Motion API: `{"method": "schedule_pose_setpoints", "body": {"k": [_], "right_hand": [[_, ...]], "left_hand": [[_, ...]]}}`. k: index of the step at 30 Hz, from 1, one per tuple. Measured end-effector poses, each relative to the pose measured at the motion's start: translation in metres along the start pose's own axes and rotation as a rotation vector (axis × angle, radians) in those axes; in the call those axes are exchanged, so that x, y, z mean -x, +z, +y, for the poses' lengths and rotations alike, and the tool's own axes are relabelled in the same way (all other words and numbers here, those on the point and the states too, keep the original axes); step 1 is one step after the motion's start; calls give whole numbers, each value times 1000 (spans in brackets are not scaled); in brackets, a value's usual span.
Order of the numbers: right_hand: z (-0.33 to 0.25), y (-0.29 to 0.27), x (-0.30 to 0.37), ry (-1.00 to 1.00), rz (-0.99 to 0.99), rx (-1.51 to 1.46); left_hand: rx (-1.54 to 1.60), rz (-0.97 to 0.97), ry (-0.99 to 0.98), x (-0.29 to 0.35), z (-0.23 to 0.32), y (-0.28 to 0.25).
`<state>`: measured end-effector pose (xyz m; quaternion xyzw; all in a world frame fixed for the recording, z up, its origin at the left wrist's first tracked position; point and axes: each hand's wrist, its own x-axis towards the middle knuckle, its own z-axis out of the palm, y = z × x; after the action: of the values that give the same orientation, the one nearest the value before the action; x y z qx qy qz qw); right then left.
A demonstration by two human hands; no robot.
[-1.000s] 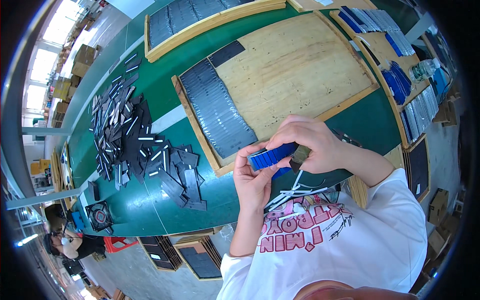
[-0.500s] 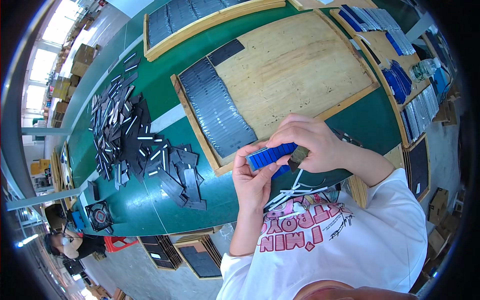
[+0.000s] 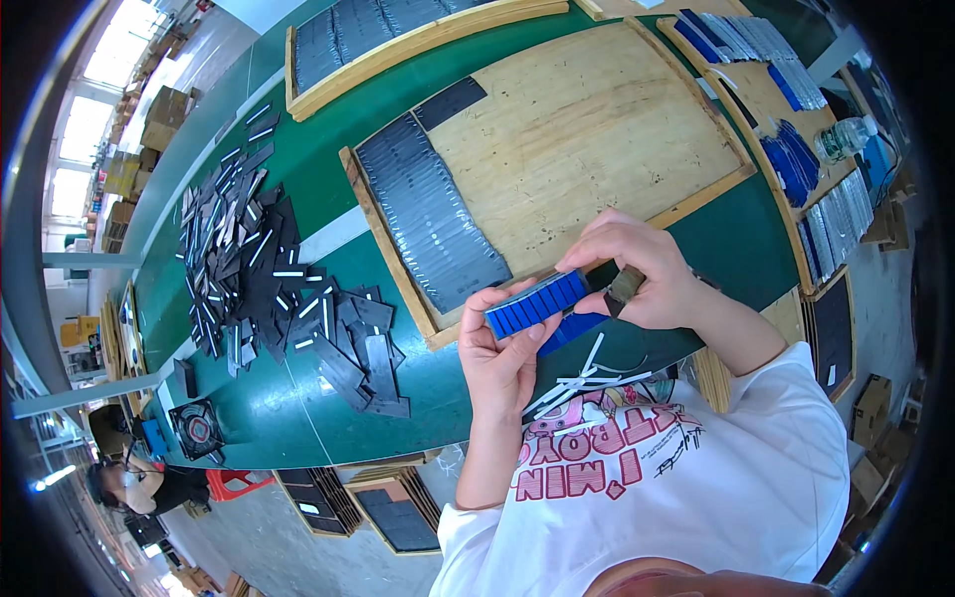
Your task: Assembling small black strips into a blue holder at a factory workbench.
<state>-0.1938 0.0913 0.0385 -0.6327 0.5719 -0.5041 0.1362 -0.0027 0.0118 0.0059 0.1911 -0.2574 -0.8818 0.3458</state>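
In front of my chest, my left hand grips the left end of a blue block with a row of narrow segments along its side. My right hand is at the block's right end, its index finger and thumb close against it. A small olive-brown piece is held in the fingers of the same hand; its kind is unclear. Beneath the hands lies another blue piece, partly covered. Loose white strips lie by the table's near edge, against my shirt.
A wooden-framed board carries rows of dark flat pieces on its left side. Dark strips with white bands lie in a loose pile on the green table. At right, a wooden tray holds blue and silver packs and a clear bottle.
My right hand has shifted slightly away, uncovering more of the block's right end. The block's segmented side shows more fully. My left hand keeps its grip nearly in place.
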Motion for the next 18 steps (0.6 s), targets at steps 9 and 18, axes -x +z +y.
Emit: {"method": "schedule_pose_setpoints", "body": {"k": [9,18], "right_hand": [[1,2,3,106,39,-114],[0,4,7,175,38,-176]], "left_hand": [[28,3,-16,-1,1,-1],[49,-1,-18,-1,1,0]]}}
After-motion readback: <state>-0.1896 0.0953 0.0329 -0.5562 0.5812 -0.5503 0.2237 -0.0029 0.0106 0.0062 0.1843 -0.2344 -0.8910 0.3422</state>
